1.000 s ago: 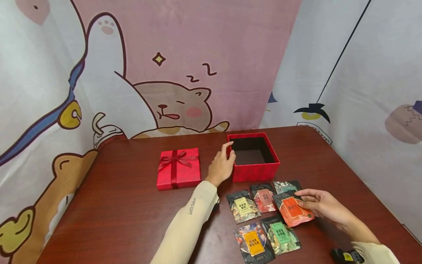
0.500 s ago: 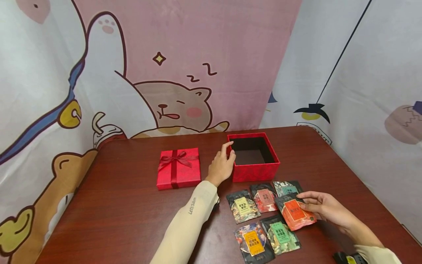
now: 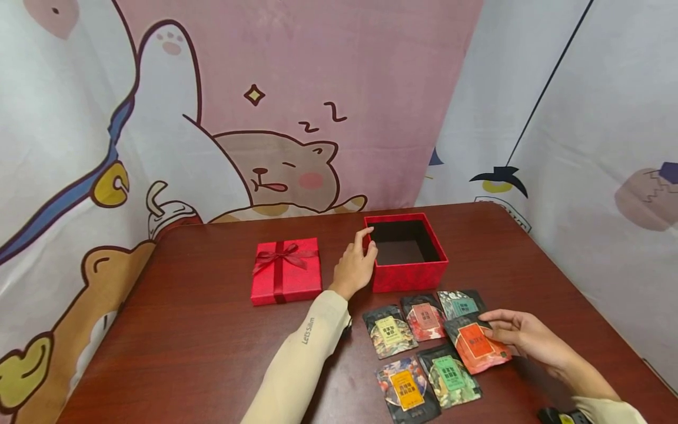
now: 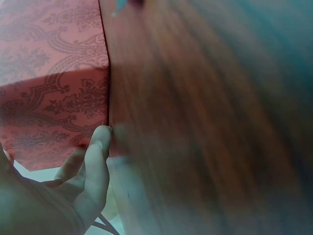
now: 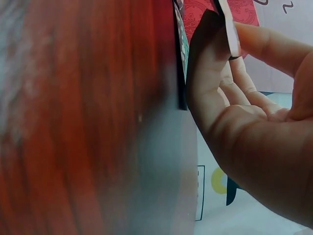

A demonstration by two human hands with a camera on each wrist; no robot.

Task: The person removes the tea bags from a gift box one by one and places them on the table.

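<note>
My left hand [image 3: 356, 268] rests against the left side of a red gift box [image 3: 410, 277], one finger at its rim. In the left wrist view, the fingers [image 4: 98, 171] touch the box's patterned wall [image 4: 54, 107]. The box stands uncovered, its dark inside showing. My right hand [image 3: 535, 341] pinches the right edge of a black packet with an orange label [image 3: 475, 341], between thumb and fingers. This packet overlaps the corner of a teal-labelled packet [image 3: 461, 304]. In the right wrist view, the pinched packet [image 5: 230, 32] shows edge-on.
A red lid with a ribbon bow [image 3: 286, 271] lies left of the box. Other packets lie in front of the box, labelled yellow [image 3: 390, 331], red [image 3: 424, 318], green [image 3: 450, 376] and amber [image 3: 408, 390]. A printed cloth [image 3: 392, 106] hangs behind the brown table [image 3: 201, 353].
My right hand has shifted slightly right and toward me, taking the orange-labelled packet with it. The left hand and the box have stayed in place.
</note>
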